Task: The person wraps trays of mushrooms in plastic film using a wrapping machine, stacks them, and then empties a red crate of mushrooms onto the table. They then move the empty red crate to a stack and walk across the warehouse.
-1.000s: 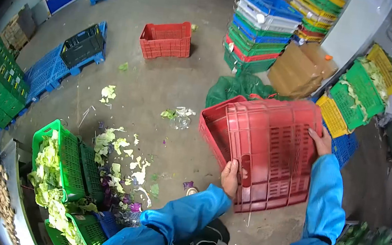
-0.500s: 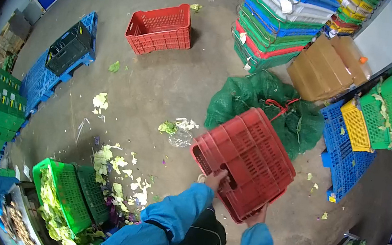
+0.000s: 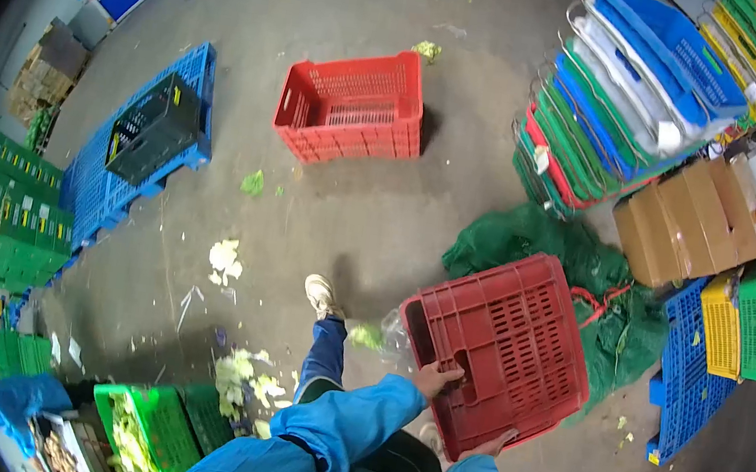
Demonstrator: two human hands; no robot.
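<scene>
A red plastic crate is carried tilted in front of me, with one slotted face turned up toward my head. My left hand is closed on it at the handle opening of its near left side. Lower down, my right hand grips the crate's near bottom edge, its fingers partly hidden. Behind the crate lies a heap of green mesh netting with a red tie. A second red crate stands upright on the floor ahead, its inside showing no contents.
Stacked crates, a cardboard box and a blue pallet stand on the right. Left are a pallet with a black crate and green boxes. Leaf scraps litter the floor.
My view has shifted forward and left, and a foot now shows stepping ahead. The red crate stays in both hands, turned slightly. The standing red crate appears nearer.
</scene>
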